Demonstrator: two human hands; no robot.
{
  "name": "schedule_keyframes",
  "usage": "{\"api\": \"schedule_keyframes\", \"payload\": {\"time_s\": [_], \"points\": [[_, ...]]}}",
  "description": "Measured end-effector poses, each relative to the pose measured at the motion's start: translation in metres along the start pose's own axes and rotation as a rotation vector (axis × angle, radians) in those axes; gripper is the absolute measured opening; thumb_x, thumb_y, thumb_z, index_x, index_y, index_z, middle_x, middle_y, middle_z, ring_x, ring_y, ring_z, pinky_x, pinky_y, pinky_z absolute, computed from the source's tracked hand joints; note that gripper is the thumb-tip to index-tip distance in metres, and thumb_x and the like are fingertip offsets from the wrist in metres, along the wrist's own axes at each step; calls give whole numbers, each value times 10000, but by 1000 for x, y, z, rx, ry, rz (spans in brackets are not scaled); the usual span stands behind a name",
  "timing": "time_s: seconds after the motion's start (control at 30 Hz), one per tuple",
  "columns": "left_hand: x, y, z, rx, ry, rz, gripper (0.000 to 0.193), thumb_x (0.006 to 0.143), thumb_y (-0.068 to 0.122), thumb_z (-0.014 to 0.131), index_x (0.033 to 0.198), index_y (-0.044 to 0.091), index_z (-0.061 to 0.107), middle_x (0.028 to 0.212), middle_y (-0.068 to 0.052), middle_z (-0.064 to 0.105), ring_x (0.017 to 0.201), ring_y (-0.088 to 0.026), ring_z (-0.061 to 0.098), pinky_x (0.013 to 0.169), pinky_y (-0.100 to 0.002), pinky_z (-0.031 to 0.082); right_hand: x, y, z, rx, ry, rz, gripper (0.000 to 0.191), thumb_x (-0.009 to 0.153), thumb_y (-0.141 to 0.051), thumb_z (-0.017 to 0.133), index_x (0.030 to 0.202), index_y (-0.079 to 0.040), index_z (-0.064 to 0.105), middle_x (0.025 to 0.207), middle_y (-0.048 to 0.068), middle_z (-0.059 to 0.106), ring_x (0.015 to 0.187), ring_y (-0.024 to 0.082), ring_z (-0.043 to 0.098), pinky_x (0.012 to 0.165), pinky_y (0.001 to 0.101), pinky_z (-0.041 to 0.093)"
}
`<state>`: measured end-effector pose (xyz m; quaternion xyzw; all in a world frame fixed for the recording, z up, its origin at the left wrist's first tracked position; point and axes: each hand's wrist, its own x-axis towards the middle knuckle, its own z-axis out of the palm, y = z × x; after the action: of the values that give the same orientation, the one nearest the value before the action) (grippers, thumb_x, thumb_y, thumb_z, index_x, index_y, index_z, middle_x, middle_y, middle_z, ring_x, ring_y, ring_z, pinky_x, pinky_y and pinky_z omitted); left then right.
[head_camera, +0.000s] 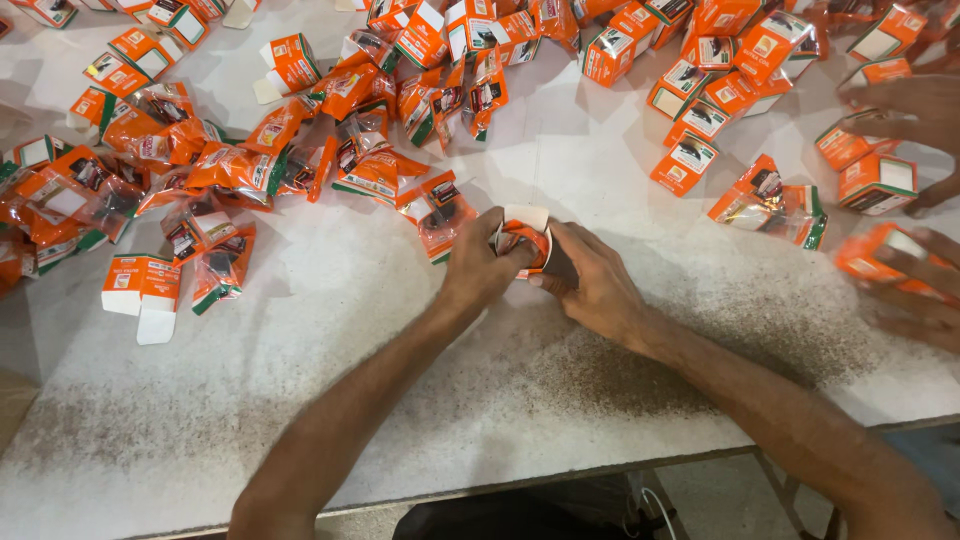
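Left hand (478, 265) and right hand (592, 288) meet at middle of white table (400, 400). Both hold one small orange box (527, 245) between them, flap open on top. Fingers of both hands curl and pinch box sides. Box sits just above table. Orange packets (230, 170) lie in heap to left. More orange boxes (700, 110) sit far up right. Another person's hands (915, 110) work at right edge, one holding box.
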<state>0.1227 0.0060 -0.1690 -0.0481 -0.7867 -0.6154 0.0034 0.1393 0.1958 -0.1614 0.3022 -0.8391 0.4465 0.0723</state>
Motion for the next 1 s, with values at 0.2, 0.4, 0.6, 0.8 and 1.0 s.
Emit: {"api": "schedule_keyframes", "payload": {"time_s": [0.2, 0.4, 0.6, 0.8, 1.0], "points": [[12, -13, 7, 82, 58, 114, 256, 765, 121, 776, 978, -9, 719, 813, -46, 732, 744, -108, 673, 668, -290, 546, -6, 8, 2, 110, 26, 4, 553, 912, -138, 782, 1388, -40, 520, 1349, 181, 668, 1275, 328, 658, 1047, 412, 535], [5, -17, -13, -209, -200, 204, 299, 875, 101, 688, 1146, -17, 644, 986, -82, 703, 879, -165, 687, 785, -327, 563, -9, 0, 4, -367, -15, -238, 670, 857, -63, 709, 1483, 6, 478, 1314, 259, 589, 1230, 416, 559, 1042, 488, 469], [13, -13, -42, -629, -415, -186, 244, 945, 237, 646, 976, -5, 659, 796, -90, 670, 660, -154, 690, 681, -348, 664, -6, -2, 1, -449, -52, -222, 638, 875, -71, 658, 1479, 22, 476, 1352, 261, 580, 1224, 409, 554, 1055, 494, 443], [33, -8, -32, -256, -343, -295, 227, 852, 189, 793, 855, 33, 628, 679, -46, 657, 539, -132, 599, 478, -292, 488, -4, 3, 5, -255, 14, -128, 409, 860, -10, 651, 1257, -21, 554, 1339, 211, 651, 1229, 403, 614, 1038, 493, 497], [29, -9, -11, -44, -168, 144, 174, 845, 79, 763, 994, 8, 709, 891, -78, 754, 820, -185, 706, 704, -298, 546, -1, -2, 2, -276, 34, -181, 330, 839, -32, 715, 1107, -24, 523, 1219, 229, 674, 1115, 436, 626, 950, 516, 504]]}}
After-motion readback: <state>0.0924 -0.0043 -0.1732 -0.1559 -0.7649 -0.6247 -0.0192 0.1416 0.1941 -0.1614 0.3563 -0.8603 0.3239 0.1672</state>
